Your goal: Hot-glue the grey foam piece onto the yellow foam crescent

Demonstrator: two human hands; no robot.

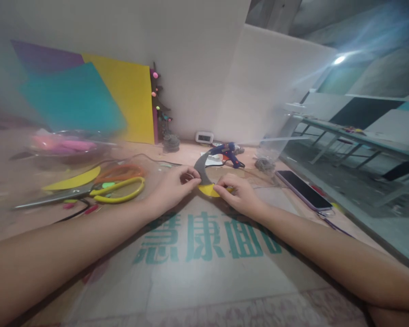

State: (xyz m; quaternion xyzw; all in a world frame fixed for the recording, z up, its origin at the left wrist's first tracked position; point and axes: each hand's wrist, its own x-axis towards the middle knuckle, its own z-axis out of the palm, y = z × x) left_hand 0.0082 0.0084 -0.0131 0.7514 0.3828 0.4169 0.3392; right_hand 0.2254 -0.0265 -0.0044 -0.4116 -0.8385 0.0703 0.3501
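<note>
Near the middle of the table, my left hand (pixel 180 184) pinches the lower left edge of a dark grey crescent-shaped piece (pixel 202 169). A curved yellow piece (pixel 208 190) lies just under the crescent's lower end and reaches to the right. My right hand (pixel 236 193) has thumb and finger closed on this yellow piece, part of which shows beyond the fingers. Both hands are close together above a sheet with green printed characters (pixel 204 236).
Yellow-handled scissors (pixel 117 190) and a yellow cut piece (pixel 75 179) lie at the left. A blue glue gun (pixel 226 152), a small clock (pixel 204 137) and a wire bundle (pixel 265 164) are behind the hands. A phone (pixel 303 190) lies at the right edge.
</note>
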